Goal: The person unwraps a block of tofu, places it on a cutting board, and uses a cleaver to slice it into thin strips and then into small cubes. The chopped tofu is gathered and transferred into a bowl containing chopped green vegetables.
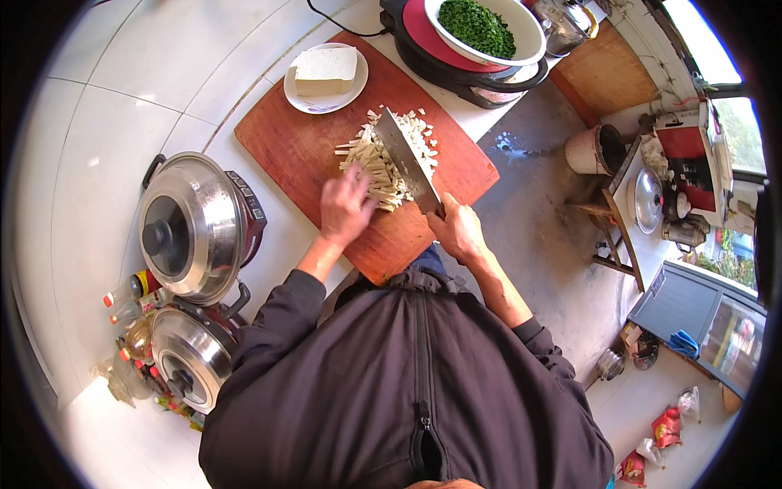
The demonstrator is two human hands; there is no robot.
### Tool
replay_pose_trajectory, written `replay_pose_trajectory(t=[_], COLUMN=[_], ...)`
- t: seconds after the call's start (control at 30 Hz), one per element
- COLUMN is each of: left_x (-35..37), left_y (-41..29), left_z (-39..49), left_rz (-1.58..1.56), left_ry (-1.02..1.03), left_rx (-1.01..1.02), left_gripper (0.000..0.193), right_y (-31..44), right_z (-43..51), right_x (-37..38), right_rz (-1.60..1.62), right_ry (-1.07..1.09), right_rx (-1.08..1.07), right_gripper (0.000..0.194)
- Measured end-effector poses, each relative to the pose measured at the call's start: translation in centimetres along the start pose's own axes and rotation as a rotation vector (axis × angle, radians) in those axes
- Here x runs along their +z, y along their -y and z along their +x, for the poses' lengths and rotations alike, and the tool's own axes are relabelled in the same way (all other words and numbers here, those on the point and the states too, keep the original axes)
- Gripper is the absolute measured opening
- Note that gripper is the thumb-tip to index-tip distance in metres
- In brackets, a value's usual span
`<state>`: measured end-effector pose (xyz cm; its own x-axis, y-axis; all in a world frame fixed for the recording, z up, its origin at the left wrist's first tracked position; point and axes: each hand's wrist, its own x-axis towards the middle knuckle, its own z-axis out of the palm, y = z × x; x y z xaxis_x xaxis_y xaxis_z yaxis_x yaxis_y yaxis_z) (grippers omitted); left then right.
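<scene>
My right hand (457,229) grips the handle of a broad cleaver (406,160), whose blade lies across a heap of pale, chopped strips (374,164) on a reddish wooden cutting board (281,131). Smaller cut bits are on the blade's right side, longer strips on its left. At the near left edge of the heap is my left hand (347,205), blurred, its fingers spread and touching or just above the strips. A block of white tofu (325,70) sits on a small white plate (316,109) at the board's far left corner.
A white bowl of chopped greens (476,27) rests on a round electric griddle (421,61) beyond the board. Two lidded steel pans (189,226) stand at the left, with bottles (137,342) beside them. Over the floor at right are a bucket (589,150) and a small table (623,202).
</scene>
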<state>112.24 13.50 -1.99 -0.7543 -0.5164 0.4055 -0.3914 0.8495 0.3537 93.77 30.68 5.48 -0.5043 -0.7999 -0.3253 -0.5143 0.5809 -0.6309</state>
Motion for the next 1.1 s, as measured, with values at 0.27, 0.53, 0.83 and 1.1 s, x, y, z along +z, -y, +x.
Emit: replay_pose_trajectory(t=[0.27, 0.53, 0.83, 1.1], left_x=[2.6, 1.0, 2.8, 1.1], left_y=[5.6, 0.7, 1.8, 2.4], left_z=[8.6, 3.4, 2.4, 1.3], left_rz=[-0.452, -0.109, -0.115, -0.237], left_ry=[0.540, 0.540, 0.469, 0.441], left_rx=[-0.406, -0.087, -0.073, -0.207], left_gripper=[0.059, 0.108, 0.100, 0.088], right_y=[1.5, 1.8, 2.2, 2.6], right_z=[-1.9, -2.2, -2.2, -4.2], right_x=[1.6, 2.2, 2.5, 3.8], right_rz=[-0.013, 0.021, -0.030, -0.080], right_ry=[-0.087, -0.094, -0.134, -0.152], right_rx=[0.098, 0.072, 0.046, 0.044], right_gripper=[0.028, 0.026, 0.019, 0.023])
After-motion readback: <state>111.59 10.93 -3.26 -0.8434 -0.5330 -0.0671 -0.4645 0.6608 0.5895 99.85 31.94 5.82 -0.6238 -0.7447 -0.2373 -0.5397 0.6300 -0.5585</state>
